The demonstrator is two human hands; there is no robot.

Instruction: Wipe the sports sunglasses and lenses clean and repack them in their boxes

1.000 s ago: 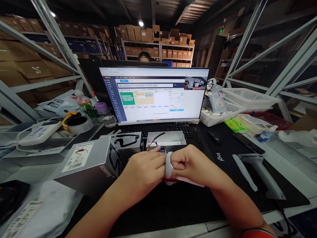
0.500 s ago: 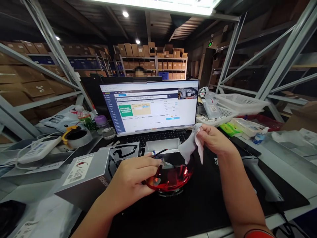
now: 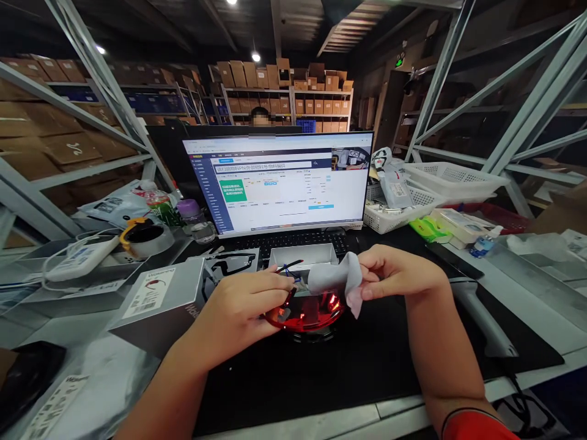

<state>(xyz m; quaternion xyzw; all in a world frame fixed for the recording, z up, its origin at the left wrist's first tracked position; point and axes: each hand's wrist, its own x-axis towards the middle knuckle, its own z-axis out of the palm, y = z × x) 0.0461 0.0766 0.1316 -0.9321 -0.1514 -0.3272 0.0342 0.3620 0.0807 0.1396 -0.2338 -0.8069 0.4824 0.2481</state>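
Red-lensed wraparound sunglasses (image 3: 316, 313) are gripped at their left end by my left hand (image 3: 250, 305), its thumb below and fingers above. A dark temple arm and a small blue tie stick up behind the lens. My right hand (image 3: 383, 275) pinches a pale grey cleaning cloth (image 3: 334, 275), which drapes over the top right part of the sunglasses; whether it presses on the lens I cannot tell. Behind them lies an open grey box (image 3: 300, 255). Left of my left hand stands a grey product box (image 3: 158, 299) with a white label.
A monitor (image 3: 275, 189) and keyboard (image 3: 307, 241) stand behind the hands. Tape in a dispenser (image 3: 144, 238) and a purple-capped bottle (image 3: 195, 220) are on the left. On the right are a barcode scanner (image 3: 483, 321), white baskets (image 3: 452, 180) and a small spray bottle (image 3: 485, 243).
My right hand has brought the cloth down and left, over the sunglasses' top edge. My left hand still holds the sunglasses. The whole view has shifted slightly.
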